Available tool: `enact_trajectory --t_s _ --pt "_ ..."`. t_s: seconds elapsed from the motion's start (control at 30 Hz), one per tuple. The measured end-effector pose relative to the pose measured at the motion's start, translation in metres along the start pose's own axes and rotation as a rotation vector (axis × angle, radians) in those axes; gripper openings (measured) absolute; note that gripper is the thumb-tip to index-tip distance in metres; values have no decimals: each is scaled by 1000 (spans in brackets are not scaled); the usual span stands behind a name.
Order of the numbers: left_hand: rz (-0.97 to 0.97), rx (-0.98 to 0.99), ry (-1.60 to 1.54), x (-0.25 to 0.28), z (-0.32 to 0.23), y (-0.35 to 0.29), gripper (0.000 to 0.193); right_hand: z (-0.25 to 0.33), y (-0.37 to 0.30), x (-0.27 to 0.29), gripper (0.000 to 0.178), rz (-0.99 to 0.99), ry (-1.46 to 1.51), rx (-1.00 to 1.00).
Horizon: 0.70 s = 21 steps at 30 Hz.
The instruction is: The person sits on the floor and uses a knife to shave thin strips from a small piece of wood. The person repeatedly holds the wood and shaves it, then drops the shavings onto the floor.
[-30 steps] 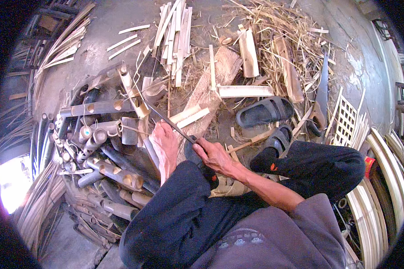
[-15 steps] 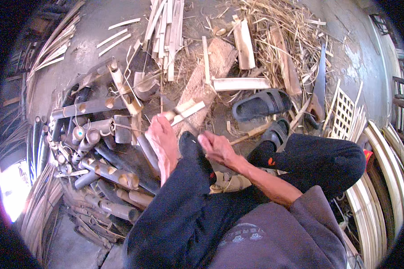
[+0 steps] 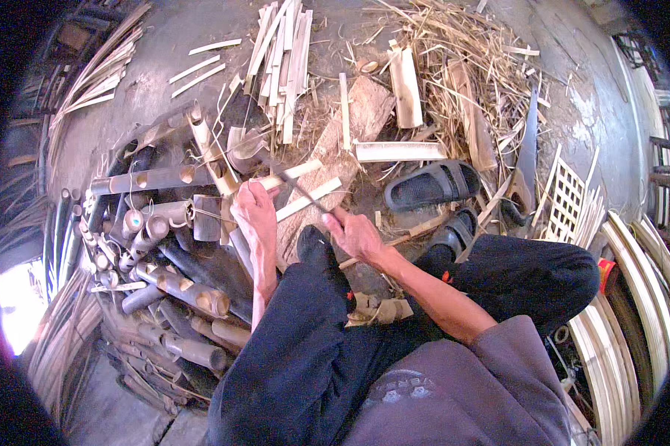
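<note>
My left hand (image 3: 253, 212) is closed round the near end of a pale bamboo strip (image 3: 305, 168). The strip points away to the right over a rough wooden board (image 3: 361, 111). In my right hand (image 3: 356, 236) is a knife (image 3: 305, 193), gripped at its handle. Its narrow dark blade slants up and left and crosses the held strip close to my left fingers. A second pale bamboo strip (image 3: 322, 196) lies on the board, under the blade from this viewpoint. My socked foot (image 3: 316, 245) is at the board's near end.
Cut bamboo tubes (image 3: 183, 286) are piled at the left. Ahead lie bundled slats (image 3: 283, 63) and shavings (image 3: 439, 44). Black sandals (image 3: 428, 186), a handsaw (image 3: 528, 149) and a woven lattice (image 3: 565, 197) are at the right, with long pale strips (image 3: 606, 342) nearer.
The knife blade now lies across the strip near my left hand, with more of it visible. The two strips have come apart. The whole view has shifted slightly.
</note>
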State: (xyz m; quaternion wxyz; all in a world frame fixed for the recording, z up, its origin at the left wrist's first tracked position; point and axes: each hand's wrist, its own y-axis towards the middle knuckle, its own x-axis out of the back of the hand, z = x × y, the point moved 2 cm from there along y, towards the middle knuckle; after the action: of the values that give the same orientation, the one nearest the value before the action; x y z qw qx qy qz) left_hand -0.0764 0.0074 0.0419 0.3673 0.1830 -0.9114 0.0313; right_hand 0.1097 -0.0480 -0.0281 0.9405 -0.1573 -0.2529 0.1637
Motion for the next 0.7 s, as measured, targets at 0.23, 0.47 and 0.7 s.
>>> enact_trajectory --t_s 0.23,0.47,0.7 --pt "23 -43 35 -2 -11 3 31 -14 3 -1 48 48 -71 -68" --pt "34 62 -39 -3 -17 -3 31 -40 0 -10 54 -36 2 -108" --pt "490 121 -295 19 1 4 30 -41 2 18 55 -58 83 -165"
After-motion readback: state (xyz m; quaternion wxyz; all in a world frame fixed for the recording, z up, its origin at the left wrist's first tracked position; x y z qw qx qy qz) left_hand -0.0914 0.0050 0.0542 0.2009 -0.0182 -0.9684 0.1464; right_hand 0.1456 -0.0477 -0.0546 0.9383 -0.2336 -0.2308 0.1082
